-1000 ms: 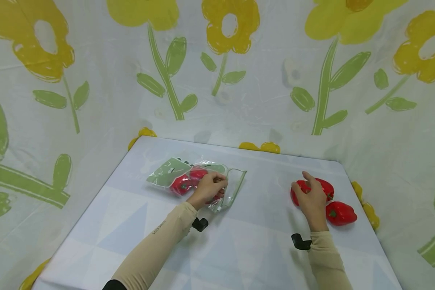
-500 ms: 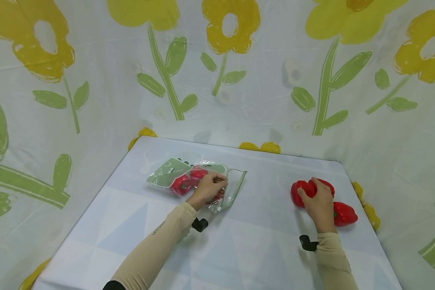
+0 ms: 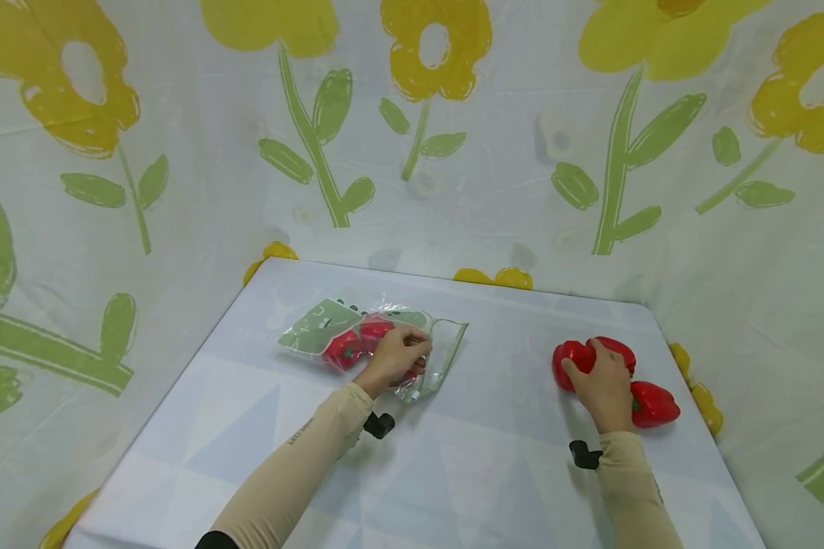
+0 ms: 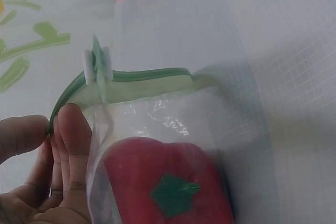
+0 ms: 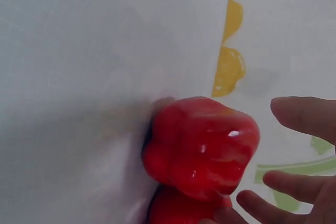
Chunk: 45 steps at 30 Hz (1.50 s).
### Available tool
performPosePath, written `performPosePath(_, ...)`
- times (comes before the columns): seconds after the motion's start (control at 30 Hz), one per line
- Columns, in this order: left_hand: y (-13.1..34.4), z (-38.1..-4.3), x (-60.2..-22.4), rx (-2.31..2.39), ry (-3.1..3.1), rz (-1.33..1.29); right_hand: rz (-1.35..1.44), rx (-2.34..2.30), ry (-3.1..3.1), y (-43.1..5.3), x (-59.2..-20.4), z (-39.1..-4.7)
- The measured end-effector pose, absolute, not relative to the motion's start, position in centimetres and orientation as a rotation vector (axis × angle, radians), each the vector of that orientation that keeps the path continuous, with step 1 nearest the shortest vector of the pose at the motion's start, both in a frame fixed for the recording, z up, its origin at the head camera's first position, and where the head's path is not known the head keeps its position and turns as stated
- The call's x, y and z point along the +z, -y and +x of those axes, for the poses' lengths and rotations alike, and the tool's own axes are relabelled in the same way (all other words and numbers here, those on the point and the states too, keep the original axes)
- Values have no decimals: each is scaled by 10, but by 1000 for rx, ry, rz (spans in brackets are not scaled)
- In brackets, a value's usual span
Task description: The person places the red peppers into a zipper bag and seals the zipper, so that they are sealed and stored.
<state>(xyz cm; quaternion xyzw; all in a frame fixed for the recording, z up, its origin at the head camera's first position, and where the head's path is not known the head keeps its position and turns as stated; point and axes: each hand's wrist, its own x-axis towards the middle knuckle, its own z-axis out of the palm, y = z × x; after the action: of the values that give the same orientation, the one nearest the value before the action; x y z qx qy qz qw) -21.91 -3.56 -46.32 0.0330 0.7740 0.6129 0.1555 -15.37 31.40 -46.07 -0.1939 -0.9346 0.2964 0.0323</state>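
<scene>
In the head view, my left hand [image 3: 394, 354] is at the mouth end of a clear zip bag [image 3: 449, 351] with a green print. Thumb and fingers pinch the bag's green zip edge [image 4: 65, 95], beside its white slider [image 4: 106, 64]. Inside lie red bell peppers [image 3: 343, 349], one with its green stem [image 4: 174, 195] facing the left wrist camera. My right hand [image 3: 606, 389] reaches over loose red bell peppers at the table's right. Its thumb [image 5: 307, 117] is spread from the fingers and stands apart from the nearest bell pepper [image 5: 202, 142]. Lower fingers overlap the bell pepper [image 5: 181, 206] behind.
Another loose bell pepper [image 3: 655, 404] lies right of my right hand, close to the table's right edge. The table [image 3: 453, 473] has a pale triangle-patterned cloth. A flower-printed curtain [image 3: 494, 168] encloses its back and sides.
Since a second ago, my right hand has shifted slightly right over the loose bell peppers, uncovering more of the left one. The left hand and bag have stayed put.
</scene>
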Motion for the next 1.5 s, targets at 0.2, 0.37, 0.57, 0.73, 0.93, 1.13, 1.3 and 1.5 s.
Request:
performPosePath(0.2, 36, -219, -463, 1755, -2221, 104, -587, 915, 2915, -315, -468, -157)
performPosePath(0.37, 36, -219, -464, 1760, -2226, 119, -574, 903, 2901, -313, -472, -158)
performPosePath(0.57, 35, -218, -464, 1775, -2221, 127, -579, 875, 2878, -312, -478, -161)
performPosePath(0.73, 35, -218, -464, 1770, -2224, 118, -609, 876, 2844, -309, -482, -163)
performPosePath(0.93, 35, -219, -466, 1755, -2222, 111, -621, 895, 2858, -309, -480, -161)
performPosePath(1.13, 36, -219, -467, 1759, -2219, 118, -618, 907, 2885, -308, -476, -159)
performPosePath(1.3, 36, -220, -468, 1753, -2219, 117, -613, 902, 2876, -308, -477, -159)
performPosePath(1.5, 36, -220, -469, 1737, -2227, 113, -601, 898, 2860, -310, -481, -159)
